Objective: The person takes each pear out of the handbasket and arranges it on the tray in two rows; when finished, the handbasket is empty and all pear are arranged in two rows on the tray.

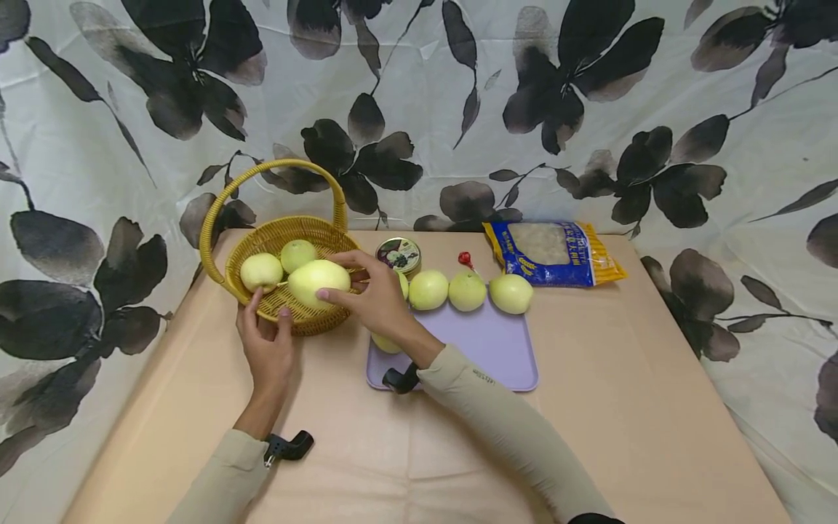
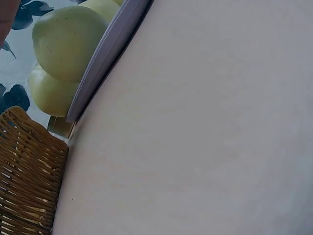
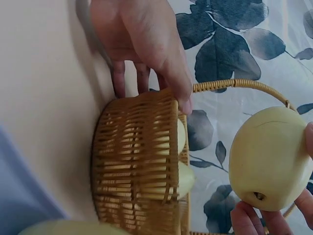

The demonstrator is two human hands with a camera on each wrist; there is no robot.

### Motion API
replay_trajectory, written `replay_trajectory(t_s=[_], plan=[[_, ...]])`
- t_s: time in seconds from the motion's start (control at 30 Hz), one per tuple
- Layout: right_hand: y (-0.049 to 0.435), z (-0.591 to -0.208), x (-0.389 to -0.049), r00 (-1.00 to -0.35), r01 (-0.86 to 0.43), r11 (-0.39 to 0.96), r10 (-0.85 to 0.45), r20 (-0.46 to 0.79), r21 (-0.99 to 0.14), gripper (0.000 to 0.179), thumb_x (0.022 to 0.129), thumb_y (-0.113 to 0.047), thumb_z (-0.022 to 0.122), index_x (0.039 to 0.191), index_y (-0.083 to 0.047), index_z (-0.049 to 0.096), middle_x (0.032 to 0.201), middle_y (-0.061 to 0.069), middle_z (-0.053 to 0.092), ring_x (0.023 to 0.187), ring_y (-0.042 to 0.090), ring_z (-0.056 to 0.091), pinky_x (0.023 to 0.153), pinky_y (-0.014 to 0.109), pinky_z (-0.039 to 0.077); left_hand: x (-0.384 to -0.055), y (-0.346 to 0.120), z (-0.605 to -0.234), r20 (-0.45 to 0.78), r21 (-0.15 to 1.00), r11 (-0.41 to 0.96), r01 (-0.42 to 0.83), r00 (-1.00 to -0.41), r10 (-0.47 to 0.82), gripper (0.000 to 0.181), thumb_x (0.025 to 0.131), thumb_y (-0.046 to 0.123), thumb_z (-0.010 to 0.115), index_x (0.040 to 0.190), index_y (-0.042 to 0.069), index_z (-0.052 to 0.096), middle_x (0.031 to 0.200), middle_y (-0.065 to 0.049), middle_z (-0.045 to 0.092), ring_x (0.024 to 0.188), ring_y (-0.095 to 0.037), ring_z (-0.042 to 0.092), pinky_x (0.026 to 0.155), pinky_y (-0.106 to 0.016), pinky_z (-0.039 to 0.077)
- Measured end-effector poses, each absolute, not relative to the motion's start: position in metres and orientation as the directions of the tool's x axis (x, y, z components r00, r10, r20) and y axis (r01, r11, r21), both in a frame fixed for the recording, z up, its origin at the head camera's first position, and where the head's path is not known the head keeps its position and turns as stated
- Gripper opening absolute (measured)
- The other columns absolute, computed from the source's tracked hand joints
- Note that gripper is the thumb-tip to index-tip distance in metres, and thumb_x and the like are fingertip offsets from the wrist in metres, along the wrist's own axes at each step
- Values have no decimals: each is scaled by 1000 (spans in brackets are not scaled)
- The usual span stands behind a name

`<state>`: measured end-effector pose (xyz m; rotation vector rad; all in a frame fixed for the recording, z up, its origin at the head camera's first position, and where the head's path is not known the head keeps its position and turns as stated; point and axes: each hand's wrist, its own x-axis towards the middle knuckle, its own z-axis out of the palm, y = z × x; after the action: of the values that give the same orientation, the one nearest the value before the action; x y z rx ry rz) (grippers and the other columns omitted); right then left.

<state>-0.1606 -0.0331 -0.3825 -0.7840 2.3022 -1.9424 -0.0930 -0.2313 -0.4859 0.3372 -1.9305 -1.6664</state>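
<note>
My right hand (image 1: pixel 386 309) holds a pale yellow-green pear (image 1: pixel 316 284) over the yellow wicker basket (image 1: pixel 318 322), pinching it between thumb and fingers. In the right wrist view this pear (image 3: pixel 269 159) is raised beyond the basket's rim. Two more pears, one at the front left (image 1: pixel 260 272) and one behind it (image 1: pixel 298 256), lie inside the basket. My left hand (image 1: pixel 267 356) grips the near left rim; the right wrist view shows its thumb over the edge and fingers against the outer wall. The left wrist view shows only the basket's side (image 2: pixel 29 176), tray and pears.
A lilac tray (image 1: pixel 484 356) right of the basket bears several pears (image 1: pixel 467 291), some partly hidden by my right arm. Behind it stand a round tin (image 1: pixel 398 255), a small red object (image 1: pixel 465 258) and a blue-and-yellow food bag (image 1: pixel 556 255). Floral cloth (image 1: pixel 458 94) hangs behind the table.
</note>
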Motion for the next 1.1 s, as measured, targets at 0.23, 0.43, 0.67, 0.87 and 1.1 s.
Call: replay_trajectory(t_s=[0.23,0.43,0.67,0.87,1.1], plan=[[-3,-389,-156,-890,-344,133,-361,277,-930,51,86,-24,92,132,-20,71,130,-2,71,114,15,69,96,37,61,-93,-232,-486,237,970,178,165,-808,-539,60,109,20,59,165,17,36,174,-5,15,158,-35,30,125,-46,37],[26,-395,-153,-914,-301,151,-329,240,-941,51,86,-23,91,132,-20,71,131,-2,71,113,20,68,98,40,60,-93,-232,-487,230,972,174,159,-804,-549,60,109,21,59,164,17,37,175,-6,15,159,-33,30,123,-40,39],[57,-402,-151,-937,-263,187,-281,205,-946,49,87,-25,90,132,-22,71,131,-3,71,115,21,68,99,44,60,-95,-233,-489,231,972,171,163,-805,-547,60,108,21,60,164,16,38,176,-4,12,160,-32,30,125,-52,36],[78,-409,-146,-958,-214,211,-239,162,-954,52,86,-24,91,133,-16,71,135,-1,69,111,22,70,95,36,61,-97,-234,-490,230,972,162,167,-805,-547,60,108,20,60,164,14,38,177,-4,10,160,-33,29,126,-55,35],[99,-418,-143,-978,-145,209,-177,108,-967,51,85,-18,92,131,-15,72,132,6,68,109,28,70,92,33,62,-96,-234,-490,235,971,169,169,-807,-541,60,108,21,60,164,16,37,177,-4,9,160,-32,29,126,-57,34]])
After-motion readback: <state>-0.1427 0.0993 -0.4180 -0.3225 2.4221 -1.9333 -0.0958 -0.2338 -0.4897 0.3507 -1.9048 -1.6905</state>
